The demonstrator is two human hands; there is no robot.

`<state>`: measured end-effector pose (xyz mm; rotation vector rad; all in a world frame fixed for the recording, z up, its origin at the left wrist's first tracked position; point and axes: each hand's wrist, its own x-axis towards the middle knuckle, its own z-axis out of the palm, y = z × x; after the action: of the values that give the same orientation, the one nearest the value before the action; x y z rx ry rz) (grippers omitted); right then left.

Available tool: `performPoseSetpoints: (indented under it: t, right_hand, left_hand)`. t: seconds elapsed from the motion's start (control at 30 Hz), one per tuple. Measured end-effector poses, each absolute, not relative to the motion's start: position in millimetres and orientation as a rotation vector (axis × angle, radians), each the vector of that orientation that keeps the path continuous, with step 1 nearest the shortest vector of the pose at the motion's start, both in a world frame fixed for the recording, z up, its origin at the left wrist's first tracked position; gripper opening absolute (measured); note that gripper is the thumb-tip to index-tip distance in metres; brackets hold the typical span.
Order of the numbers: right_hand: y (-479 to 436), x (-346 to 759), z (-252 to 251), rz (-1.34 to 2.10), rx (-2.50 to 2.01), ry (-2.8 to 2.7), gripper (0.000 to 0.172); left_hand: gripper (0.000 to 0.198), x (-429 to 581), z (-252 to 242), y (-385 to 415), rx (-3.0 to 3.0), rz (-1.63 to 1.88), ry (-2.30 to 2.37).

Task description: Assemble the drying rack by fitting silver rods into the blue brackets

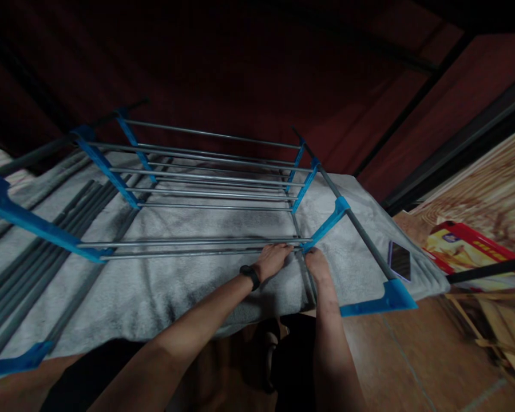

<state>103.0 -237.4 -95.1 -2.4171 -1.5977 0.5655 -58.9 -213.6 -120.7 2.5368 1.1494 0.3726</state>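
A rack frame of thin metal rods and blue plastic brackets lies on its side on a grey blanket (223, 286). My left hand (274, 260), with a dark watch at the wrist, closes over the right end of the lowest front metal rod (189, 253). Just beside it, my right hand (316, 263) grips the lower end of a blue bracket (328, 224), where that rod meets it. The fingertips of my right hand are partly hidden. A second metal rod (175, 243) runs right above the first, between the same brackets.
Several loose grey tubes (47, 257) lie at the left. A phone (400, 260) rests on the blanket at the right, near a blue bracket (381, 300) that juts past the edge. Beyond are a red and yellow box (467, 246) and a wooden stool (502, 326).
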Motion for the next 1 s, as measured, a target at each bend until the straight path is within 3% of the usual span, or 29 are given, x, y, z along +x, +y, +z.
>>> performPoseSetpoints:
  t: [0.53, 0.73, 0.83, 1.0]
  right_hand:
    - [-239, 93, -85, 0.601, -2.501, -1.810, 0.035]
    - [-237, 98, -94, 0.684, -2.475, -1.564, 0.044]
    - [-235, 100, -99, 0.717, -2.432, -1.478, 0.047]
    - [-232, 103, -103, 0.758, -2.382, -1.442, 0.047]
  left_hand:
    - [0.035, -58, -115, -220, 2.578, 0.367, 1.126]
    - [0.036, -95, -101, -265, 2.623, 0.594, 1.184]
    - [0.025, -157, -96, -302, 2.459, 0.686, 1.345]
    - [0.023, -302, -95, -345, 1.670, 1.338, 2.181]
